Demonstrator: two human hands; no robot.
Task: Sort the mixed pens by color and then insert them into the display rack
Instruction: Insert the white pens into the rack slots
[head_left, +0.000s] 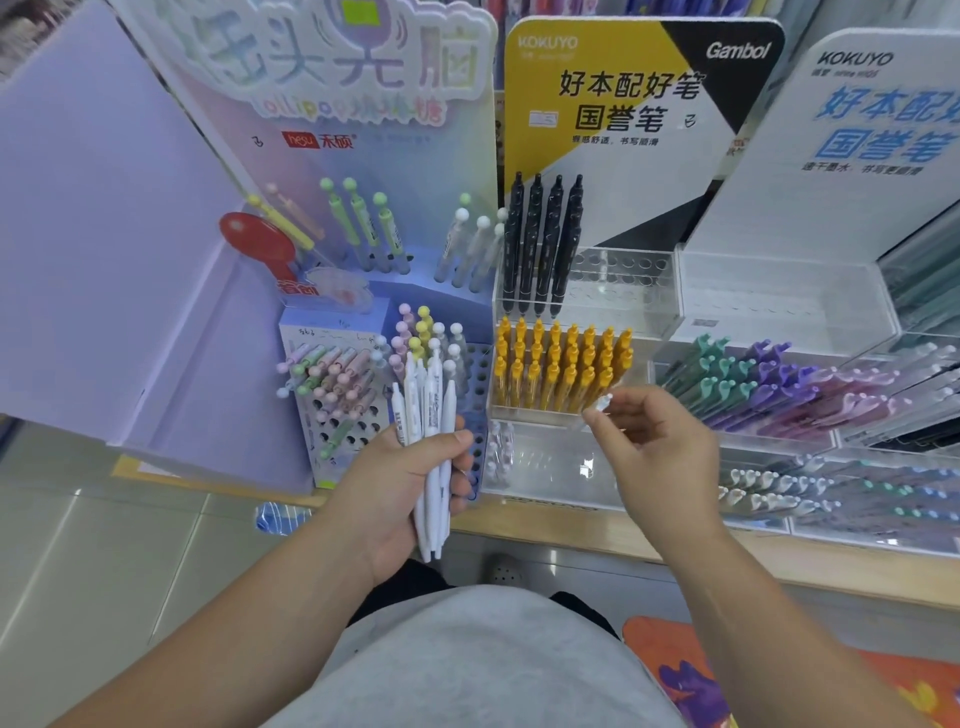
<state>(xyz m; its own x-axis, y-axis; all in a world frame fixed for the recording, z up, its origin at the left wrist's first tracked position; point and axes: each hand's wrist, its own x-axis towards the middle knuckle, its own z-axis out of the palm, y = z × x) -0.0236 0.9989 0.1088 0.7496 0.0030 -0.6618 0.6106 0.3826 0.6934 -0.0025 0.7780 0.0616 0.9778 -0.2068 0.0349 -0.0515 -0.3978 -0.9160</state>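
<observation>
Bright, even light; glare on clear acrylic, edges bent and soft.

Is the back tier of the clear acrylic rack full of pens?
Partly full: four black pens stand at its left; the remaining holes show empty.

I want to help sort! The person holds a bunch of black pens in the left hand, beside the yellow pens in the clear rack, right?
Not black. The head view shows the left hand gripping a bunch of white pens, beside the yellow pens in the clear rack. The black pens stand in that rack, behind the yellow ones.
</observation>
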